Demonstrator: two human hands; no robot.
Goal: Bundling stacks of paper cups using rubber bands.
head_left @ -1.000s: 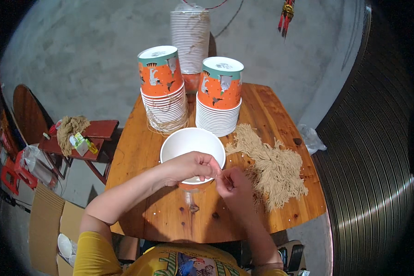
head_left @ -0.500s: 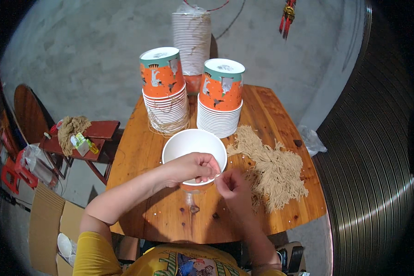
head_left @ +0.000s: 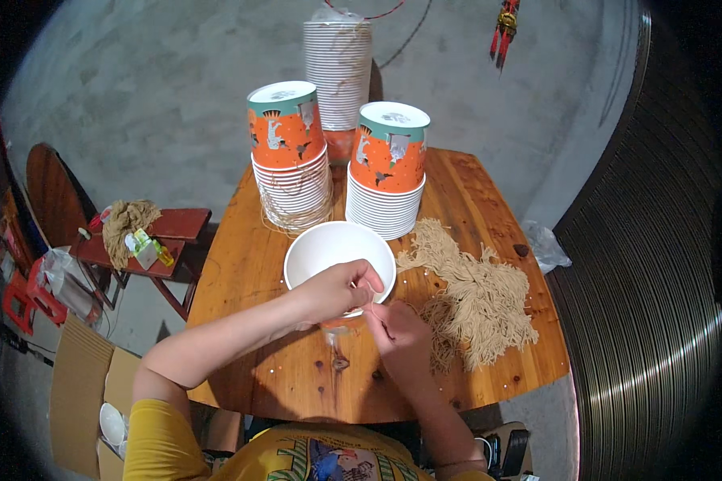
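Observation:
An open white paper bucket (head_left: 317,255) stands near the middle of the wooden table, its mouth facing up. My left hand (head_left: 338,290) reaches over the near rim, thumb and fingers pinched together. Close beside it, just outside the rim, my right hand (head_left: 399,333) is closed in a pinch too. A thin pale string (head_left: 372,298) shows between the fingertips of both hands; most of it is hidden. To the right lies a loose heap of tan strings (head_left: 477,297).
Two stacks of upturned orange-patterned buckets, a left stack (head_left: 287,128) draped with strings and a right stack (head_left: 389,152), stand behind the bucket. A taller stack (head_left: 338,76) rises farther back. Small white bits dot the wooden table (head_left: 245,297). A cardboard box (head_left: 80,385) sits lower left.
My right hand has moved slightly up and left, nearer my left hand and the bucket's rim. My left hand has shifted a little, still pinching.

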